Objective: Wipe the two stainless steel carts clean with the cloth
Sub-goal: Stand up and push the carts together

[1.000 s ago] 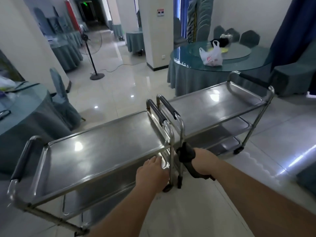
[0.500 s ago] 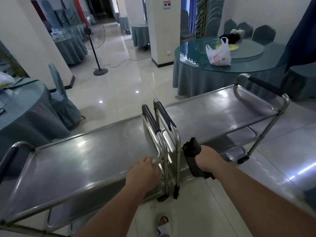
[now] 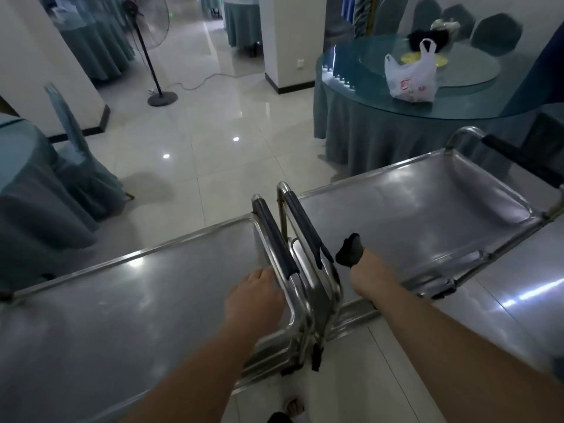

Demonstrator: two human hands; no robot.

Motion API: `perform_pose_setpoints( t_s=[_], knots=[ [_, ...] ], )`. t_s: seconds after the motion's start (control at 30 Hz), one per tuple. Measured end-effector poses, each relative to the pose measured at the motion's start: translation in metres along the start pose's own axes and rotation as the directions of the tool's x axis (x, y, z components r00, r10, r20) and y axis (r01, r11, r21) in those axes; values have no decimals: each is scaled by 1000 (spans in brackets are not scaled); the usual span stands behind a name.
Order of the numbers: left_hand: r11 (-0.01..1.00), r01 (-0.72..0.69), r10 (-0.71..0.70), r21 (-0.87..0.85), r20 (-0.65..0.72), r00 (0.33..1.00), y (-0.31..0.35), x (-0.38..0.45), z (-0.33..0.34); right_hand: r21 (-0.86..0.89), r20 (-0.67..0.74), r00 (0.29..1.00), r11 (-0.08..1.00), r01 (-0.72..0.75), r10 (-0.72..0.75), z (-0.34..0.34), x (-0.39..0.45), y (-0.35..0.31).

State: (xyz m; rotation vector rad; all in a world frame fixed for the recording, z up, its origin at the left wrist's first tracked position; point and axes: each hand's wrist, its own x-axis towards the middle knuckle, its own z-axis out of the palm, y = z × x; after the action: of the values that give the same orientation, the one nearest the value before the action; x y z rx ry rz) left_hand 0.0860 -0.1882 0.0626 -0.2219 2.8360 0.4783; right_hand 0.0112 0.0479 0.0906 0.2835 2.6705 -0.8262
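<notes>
Two stainless steel carts stand end to end, their dark-padded handles side by side in the middle. The left cart (image 3: 106, 315) fills the lower left; the right cart (image 3: 427, 215) runs to the upper right. My left hand (image 3: 256, 297) rests on the left cart's top shelf by its handle (image 3: 274, 239), fingers curled over the end rim. My right hand (image 3: 366, 270) grips a dark cloth (image 3: 349, 250) just above the near edge of the right cart's top shelf. The lower shelves are mostly hidden.
A round table (image 3: 366, 123) with a teal skirt and glass top stands behind the right cart, a white plastic bag (image 3: 410, 76) on it. Another skirted table (image 3: 27, 193) and a covered chair (image 3: 79, 160) are at left. A floor fan (image 3: 152, 50) and a pillar (image 3: 293, 41) stand farther back.
The view has moved closer and over the carts. My right hand has risen with the cloth from beside the cart's frame to the right top shelf. My left hand stays at the left cart's end.
</notes>
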Motion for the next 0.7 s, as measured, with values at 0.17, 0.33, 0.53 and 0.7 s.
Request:
perform_pose_setpoints(
  t_s=[0.17, 0.33, 0.53, 0.7],
  knots=[
    [996, 90, -88, -17, 93, 992, -18, 15, 14, -80, 122, 992, 996, -26, 35, 49, 28, -30],
    [975, 214, -204, -55, 149, 968, -30, 10, 20, -215, 248, 969, 974, 65, -10, 96, 33, -46],
    [962, 262, -246, -83, 159, 956, -25, 12, 28, -285, 392, 919, 944, 165, -43, 110, 37, -37],
    [968, 238, -224, -84, 150, 963, -8, 16, 30, -319, 402, 908, 911, 261, -120, 100, 39, -31]
  ],
)
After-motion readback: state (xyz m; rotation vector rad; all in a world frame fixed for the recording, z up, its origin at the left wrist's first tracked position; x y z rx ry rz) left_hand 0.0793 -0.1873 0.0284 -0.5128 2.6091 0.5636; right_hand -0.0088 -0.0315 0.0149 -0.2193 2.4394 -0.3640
